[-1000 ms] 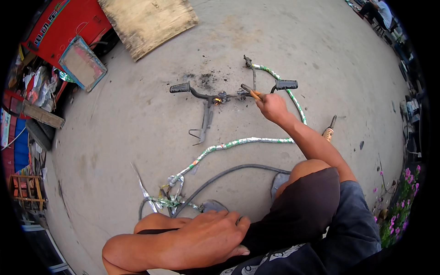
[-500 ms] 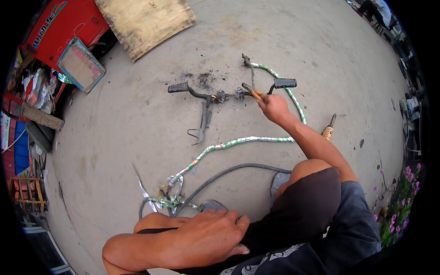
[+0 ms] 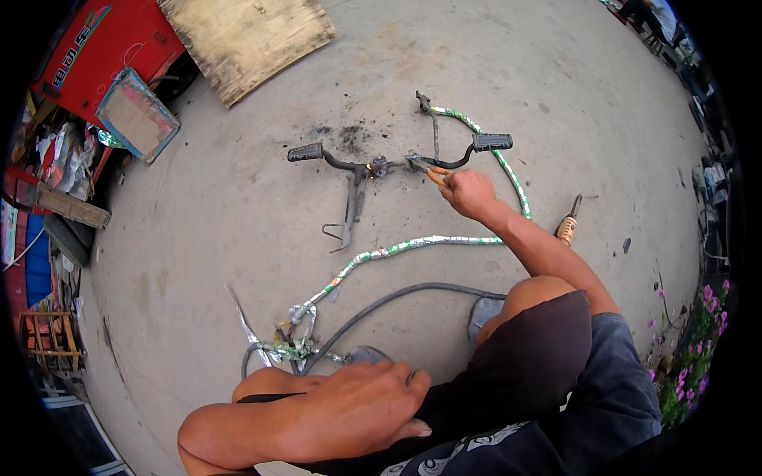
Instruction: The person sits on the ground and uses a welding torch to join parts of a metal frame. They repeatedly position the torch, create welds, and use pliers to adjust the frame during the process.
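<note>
My right hand [image 3: 470,193] grips a pair of pliers [image 3: 436,178] with orange-brown handles. Their jaws reach the inner end of the right half of a black metal footrest bar [image 3: 452,164], by its joint. Rubber foot pegs cap the bar: one right [image 3: 493,142], one left [image 3: 305,152]. A grey metal leg [image 3: 349,210] hangs from its left half, and a small orange spot shows at the joint there. My left hand [image 3: 365,404] lies back up across my lap, fingers loosely bent and thumb apart; nothing shows in it.
A foil-wrapped green and silver cable [image 3: 432,240] curves over the concrete, beside a black cable [image 3: 389,297]. Right of my forearm lies a tan-handled tool [image 3: 567,228]. Plywood [image 3: 254,36], a red vehicle [image 3: 119,47] and clutter stand far left; pink flowers [image 3: 690,365] grow right.
My right hand has moved slightly left and down, bringing the pliers lower and against the inner end of the bar. The left hand stays put.
</note>
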Motion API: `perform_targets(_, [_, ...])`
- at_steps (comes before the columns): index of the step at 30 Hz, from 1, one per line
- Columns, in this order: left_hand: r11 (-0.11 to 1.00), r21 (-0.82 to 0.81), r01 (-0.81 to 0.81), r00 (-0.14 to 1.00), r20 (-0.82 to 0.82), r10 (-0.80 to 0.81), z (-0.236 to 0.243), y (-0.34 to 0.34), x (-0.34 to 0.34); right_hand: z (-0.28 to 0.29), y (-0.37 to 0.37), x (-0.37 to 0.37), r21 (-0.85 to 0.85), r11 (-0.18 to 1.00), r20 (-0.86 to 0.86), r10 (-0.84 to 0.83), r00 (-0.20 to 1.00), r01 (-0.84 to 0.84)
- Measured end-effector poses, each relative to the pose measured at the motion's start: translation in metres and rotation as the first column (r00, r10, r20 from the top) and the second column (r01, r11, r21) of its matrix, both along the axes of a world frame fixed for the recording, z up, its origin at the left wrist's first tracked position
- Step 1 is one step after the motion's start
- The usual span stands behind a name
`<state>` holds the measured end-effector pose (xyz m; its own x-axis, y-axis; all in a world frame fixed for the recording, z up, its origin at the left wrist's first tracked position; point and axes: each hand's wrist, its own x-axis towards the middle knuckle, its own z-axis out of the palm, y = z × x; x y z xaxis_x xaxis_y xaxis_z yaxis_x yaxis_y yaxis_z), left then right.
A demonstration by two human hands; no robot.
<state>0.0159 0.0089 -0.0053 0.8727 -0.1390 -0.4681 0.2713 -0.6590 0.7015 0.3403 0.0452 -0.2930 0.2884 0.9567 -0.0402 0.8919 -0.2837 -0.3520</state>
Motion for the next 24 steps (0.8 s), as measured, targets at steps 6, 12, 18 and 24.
perform_targets(6, [1.0,0.027,-0.014,1.0,0.005,0.014,-0.002,-0.001,-0.005,0.023,0.009,-0.002,-0.011,0.998,0.053,-0.06,0.997,0.061])
perform_targets(12, [1.0,0.004,-0.007,1.0,0.014,0.007,-0.003,0.0,-0.007,0.02,0.01,-0.006,-0.012,0.999,-0.034,-0.037,0.999,0.037])
perform_targets(18, [0.998,0.049,-0.045,0.999,0.025,0.044,-0.008,0.008,-0.005,0.022,0.011,-0.003,-0.035,0.996,0.049,-0.077,0.996,0.079])
perform_targets(24, [1.0,-0.017,-0.02,1.0,0.022,0.02,-0.019,0.025,0.002,0.028,0.014,0.012,-0.011,0.992,-0.044,-0.126,0.991,0.125])
